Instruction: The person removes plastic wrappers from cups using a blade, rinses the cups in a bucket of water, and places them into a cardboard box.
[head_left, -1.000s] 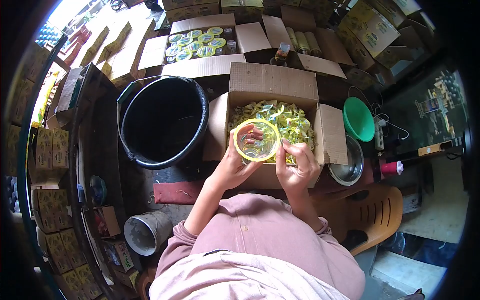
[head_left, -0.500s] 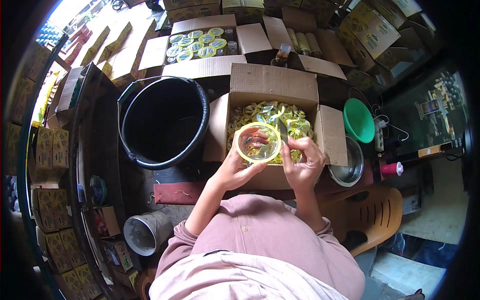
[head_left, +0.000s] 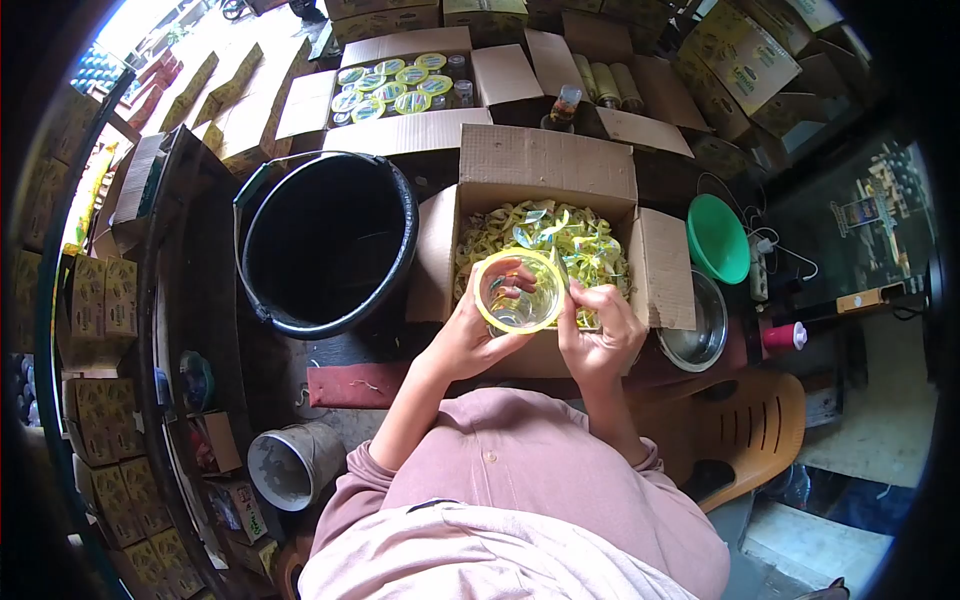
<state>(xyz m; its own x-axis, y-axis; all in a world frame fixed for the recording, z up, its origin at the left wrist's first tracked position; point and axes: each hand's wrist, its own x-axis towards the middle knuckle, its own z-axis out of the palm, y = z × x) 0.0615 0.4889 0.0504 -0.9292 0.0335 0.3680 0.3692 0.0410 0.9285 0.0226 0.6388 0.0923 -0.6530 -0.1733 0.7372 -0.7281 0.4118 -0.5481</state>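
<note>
My left hand (head_left: 466, 330) is wrapped round a clear plastic cup (head_left: 508, 300) with a yellow rim, its open mouth facing me. Fingers show through the clear wall. Just right of the rim, my right hand (head_left: 600, 325) pinches a small dark, flat piece (head_left: 561, 264) that stands up beside the cup. Behind both hands, an open cardboard box (head_left: 545, 160) holds a heap of yellow-green and clear plastic scraps (head_left: 590, 240).
A large black bucket (head_left: 328, 245) stands left of the box. On the right are a green bowl (head_left: 717, 240), a metal bowl (head_left: 697, 325) and a pink spool (head_left: 783, 337). Farther back, another carton (head_left: 400, 132) holds several lidded cups (head_left: 412, 102).
Between the earlier frames, the right hand moved slightly away from the cup and the dark piece came into view. Now that hand is a little nearer the rim, the piece tilted against it.
</note>
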